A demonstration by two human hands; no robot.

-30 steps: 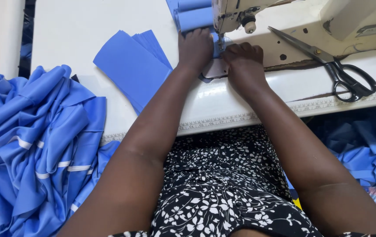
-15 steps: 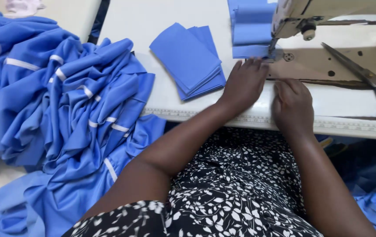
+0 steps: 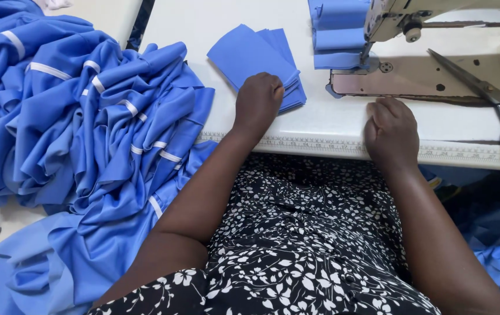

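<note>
One stack of blue fabric pieces (image 3: 255, 58) under left hand (image 3: 258, 102), long axis upper-left to lower-right.

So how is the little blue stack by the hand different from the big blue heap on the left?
The stack of cut blue pieces lies flat and neat on the table; the heap of blue garments is crumpled. The heap is far bigger and has white stripes; the stack is plain. The left hand rests on the stack; nothing touches the heap. Both are the same blue.
</note>
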